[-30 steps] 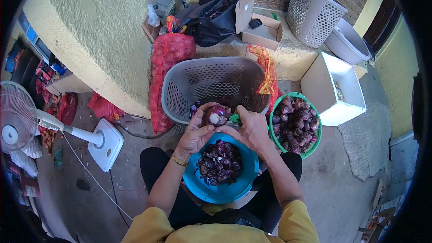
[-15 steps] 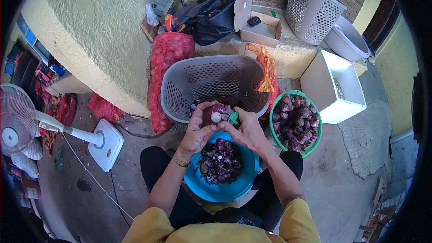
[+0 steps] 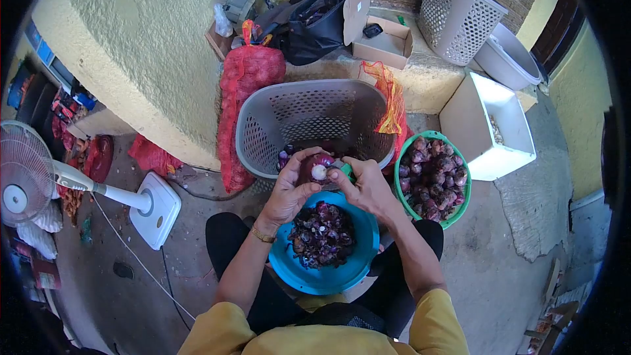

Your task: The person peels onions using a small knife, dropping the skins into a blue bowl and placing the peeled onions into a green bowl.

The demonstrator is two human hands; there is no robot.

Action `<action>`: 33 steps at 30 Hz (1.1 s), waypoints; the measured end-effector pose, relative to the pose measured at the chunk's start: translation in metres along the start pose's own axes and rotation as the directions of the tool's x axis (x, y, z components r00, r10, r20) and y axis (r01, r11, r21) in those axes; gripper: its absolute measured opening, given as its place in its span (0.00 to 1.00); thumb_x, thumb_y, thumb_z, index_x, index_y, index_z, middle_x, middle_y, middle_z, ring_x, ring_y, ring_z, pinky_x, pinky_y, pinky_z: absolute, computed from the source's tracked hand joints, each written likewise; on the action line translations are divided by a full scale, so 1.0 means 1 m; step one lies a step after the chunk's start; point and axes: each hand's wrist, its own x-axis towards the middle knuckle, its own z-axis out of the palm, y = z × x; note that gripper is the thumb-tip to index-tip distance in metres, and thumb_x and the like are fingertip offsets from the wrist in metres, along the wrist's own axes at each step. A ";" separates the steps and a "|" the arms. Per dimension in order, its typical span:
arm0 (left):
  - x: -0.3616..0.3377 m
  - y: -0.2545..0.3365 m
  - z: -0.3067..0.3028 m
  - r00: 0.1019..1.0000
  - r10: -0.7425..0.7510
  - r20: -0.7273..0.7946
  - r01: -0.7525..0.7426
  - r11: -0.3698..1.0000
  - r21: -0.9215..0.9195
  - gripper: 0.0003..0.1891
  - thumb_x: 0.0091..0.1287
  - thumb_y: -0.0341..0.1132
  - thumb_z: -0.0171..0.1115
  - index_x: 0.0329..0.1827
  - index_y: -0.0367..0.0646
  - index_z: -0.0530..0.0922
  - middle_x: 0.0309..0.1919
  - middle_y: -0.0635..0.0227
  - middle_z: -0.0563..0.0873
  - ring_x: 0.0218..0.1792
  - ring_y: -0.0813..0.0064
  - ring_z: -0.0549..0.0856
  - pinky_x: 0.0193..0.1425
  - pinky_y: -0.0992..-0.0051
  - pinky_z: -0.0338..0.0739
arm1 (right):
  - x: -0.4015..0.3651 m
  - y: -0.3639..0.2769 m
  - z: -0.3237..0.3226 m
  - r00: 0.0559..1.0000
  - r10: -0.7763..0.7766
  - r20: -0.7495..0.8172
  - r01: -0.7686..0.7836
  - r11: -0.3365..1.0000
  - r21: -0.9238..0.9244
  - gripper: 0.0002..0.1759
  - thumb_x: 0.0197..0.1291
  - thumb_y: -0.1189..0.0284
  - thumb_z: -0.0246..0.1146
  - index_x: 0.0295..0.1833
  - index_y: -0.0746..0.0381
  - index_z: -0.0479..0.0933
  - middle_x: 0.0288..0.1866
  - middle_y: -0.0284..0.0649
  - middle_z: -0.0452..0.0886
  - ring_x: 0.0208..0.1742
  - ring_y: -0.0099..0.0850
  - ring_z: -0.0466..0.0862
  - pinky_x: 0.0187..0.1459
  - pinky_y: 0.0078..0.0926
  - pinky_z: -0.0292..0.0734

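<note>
A red onion (image 3: pixel 314 165) with a pale cut end facing up is gripped in my left hand (image 3: pixel 294 181), fingers curled round it. My right hand (image 3: pixel 363 184) is closed on a small green-handled knife (image 3: pixel 348 170), close to the onion's right side; its blade is hard to make out. Below both hands, a blue basin (image 3: pixel 307 283) holds dark purple skins and trimmings (image 3: pixel 321 240). Just beyond them stands a grey perforated basket (image 3: pixel 263 118) with purple onions (image 3: pixel 287 151) at its bottom.
To the right is a green basket (image 3: pixel 465 194) of unpeeled onions, near a white foam box (image 3: pixel 470 158). Red mesh sacks (image 3: pixel 240 92) of onions lean at the left of the grey basket. A white fan (image 3: pixel 154 210) stands farther left, its cord across the floor.
My right hand and the knife have drawn slightly right, away from the onion's cut end. A small brownish piece seen beside that end no longer shows there. The onion is turned a little.
</note>
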 end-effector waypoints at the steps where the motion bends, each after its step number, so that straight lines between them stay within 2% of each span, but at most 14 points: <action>1: 0.001 0.001 0.001 1.000 0.021 0.014 -0.021 1.000 0.015 0.34 0.65 0.25 0.68 0.73 0.43 0.63 0.69 0.59 0.71 0.70 0.62 0.74 0.73 0.61 0.74 | 0.000 -0.001 0.000 1.000 0.000 0.000 0.000 1.000 0.000 0.20 0.66 0.59 0.67 0.34 0.68 0.78 0.19 0.51 0.75 0.18 0.44 0.78 0.24 0.40 0.70; 3: 0.001 0.000 0.001 0.999 0.040 0.027 -0.041 0.999 0.028 0.34 0.65 0.25 0.68 0.73 0.43 0.63 0.69 0.58 0.71 0.70 0.61 0.74 0.73 0.61 0.74 | -0.001 -0.003 0.001 0.998 -0.046 -0.044 0.048 0.997 0.053 0.20 0.66 0.59 0.67 0.35 0.68 0.80 0.19 0.51 0.75 0.18 0.44 0.77 0.24 0.40 0.70; 8: 0.001 -0.006 0.002 0.997 0.072 0.016 -0.072 0.997 0.011 0.34 0.65 0.25 0.68 0.73 0.43 0.63 0.70 0.54 0.72 0.71 0.61 0.73 0.74 0.61 0.73 | -0.001 0.002 0.003 0.999 -0.021 -0.037 0.022 0.999 0.037 0.20 0.65 0.58 0.68 0.37 0.67 0.80 0.19 0.51 0.75 0.18 0.44 0.78 0.24 0.39 0.70; 10: 0.001 -0.007 0.001 0.998 0.062 0.015 -0.062 0.998 -0.004 0.34 0.66 0.25 0.67 0.74 0.43 0.63 0.69 0.55 0.72 0.71 0.61 0.73 0.74 0.62 0.73 | -0.001 0.001 0.002 0.999 -0.013 -0.035 0.014 1.000 0.028 0.20 0.64 0.58 0.68 0.38 0.67 0.81 0.19 0.51 0.75 0.18 0.44 0.78 0.24 0.39 0.71; 12: 0.000 -0.008 0.001 0.998 0.054 0.015 -0.054 0.998 -0.017 0.34 0.66 0.24 0.67 0.74 0.43 0.62 0.69 0.56 0.72 0.71 0.61 0.73 0.73 0.63 0.74 | -0.001 0.000 0.002 0.992 -0.096 -0.078 0.092 0.994 -0.057 0.20 0.63 0.57 0.69 0.40 0.66 0.81 0.19 0.51 0.76 0.19 0.46 0.79 0.24 0.39 0.72; 16: -0.002 -0.006 0.009 0.999 0.043 -0.006 -0.044 0.991 -0.126 0.34 0.67 0.24 0.66 0.75 0.45 0.62 0.68 0.59 0.73 0.70 0.63 0.74 0.73 0.64 0.74 | -0.003 0.003 -0.001 0.986 -0.151 -0.074 0.139 0.979 -0.151 0.20 0.61 0.55 0.71 0.38 0.64 0.80 0.19 0.50 0.76 0.21 0.49 0.80 0.25 0.40 0.74; 18: -0.002 -0.005 0.011 0.999 0.042 -0.009 -0.043 0.984 -0.174 0.34 0.67 0.24 0.66 0.75 0.45 0.63 0.68 0.59 0.74 0.70 0.64 0.75 0.73 0.65 0.73 | -0.004 0.006 0.002 0.931 -0.345 -0.122 0.306 0.917 -0.254 0.22 0.60 0.53 0.71 0.34 0.63 0.77 0.18 0.49 0.75 0.21 0.48 0.81 0.25 0.40 0.74; 22: -0.004 -0.005 0.003 0.999 0.034 0.018 -0.032 0.990 -0.134 0.35 0.66 0.24 0.67 0.75 0.47 0.63 0.68 0.60 0.74 0.70 0.64 0.74 0.74 0.64 0.72 | -0.006 0.009 0.003 0.931 -0.345 -0.121 0.314 0.924 -0.219 0.24 0.60 0.53 0.72 0.30 0.63 0.74 0.17 0.49 0.74 0.21 0.49 0.80 0.24 0.40 0.74; 24: -0.004 -0.006 0.002 0.999 0.029 0.046 -0.024 0.994 -0.104 0.35 0.66 0.24 0.67 0.75 0.47 0.63 0.68 0.61 0.74 0.71 0.64 0.74 0.74 0.63 0.72 | -0.007 0.007 0.003 0.964 -0.228 -0.135 0.211 0.969 -0.127 0.23 0.59 0.54 0.72 0.30 0.63 0.74 0.17 0.49 0.73 0.20 0.49 0.79 0.23 0.39 0.73; 27: -0.003 -0.007 0.000 0.999 0.028 0.045 -0.024 0.997 -0.074 0.34 0.65 0.24 0.69 0.74 0.46 0.65 0.68 0.63 0.73 0.70 0.66 0.73 0.75 0.63 0.69 | -0.006 0.004 0.002 0.965 -0.214 -0.155 0.197 0.973 -0.117 0.23 0.59 0.56 0.73 0.31 0.63 0.74 0.16 0.49 0.73 0.19 0.49 0.78 0.23 0.38 0.71; 29: -0.001 -0.007 -0.004 0.998 0.045 0.034 -0.045 0.999 0.008 0.35 0.64 0.24 0.69 0.74 0.47 0.64 0.70 0.62 0.70 0.69 0.64 0.74 0.71 0.64 0.76 | -0.006 0.004 0.003 0.968 -0.196 -0.157 0.180 0.977 -0.111 0.22 0.59 0.56 0.73 0.31 0.64 0.74 0.16 0.49 0.72 0.19 0.49 0.77 0.22 0.38 0.70; 31: 0.000 -0.006 -0.005 0.997 0.062 0.053 -0.064 0.997 0.042 0.34 0.63 0.24 0.69 0.73 0.46 0.65 0.70 0.63 0.70 0.69 0.65 0.73 0.71 0.64 0.76 | -0.006 0.003 0.004 0.971 -0.179 -0.158 0.164 0.981 -0.105 0.22 0.59 0.57 0.72 0.30 0.64 0.74 0.16 0.49 0.72 0.19 0.49 0.77 0.22 0.39 0.70; 33: 0.002 -0.006 -0.010 0.994 0.079 0.073 -0.084 0.994 0.076 0.34 0.63 0.24 0.70 0.72 0.46 0.66 0.69 0.63 0.70 0.69 0.66 0.73 0.71 0.65 0.76 | -0.006 -0.001 0.002 0.969 -0.182 -0.169 0.163 0.979 -0.122 0.21 0.61 0.59 0.72 0.29 0.64 0.74 0.15 0.47 0.71 0.17 0.44 0.75 0.22 0.37 0.69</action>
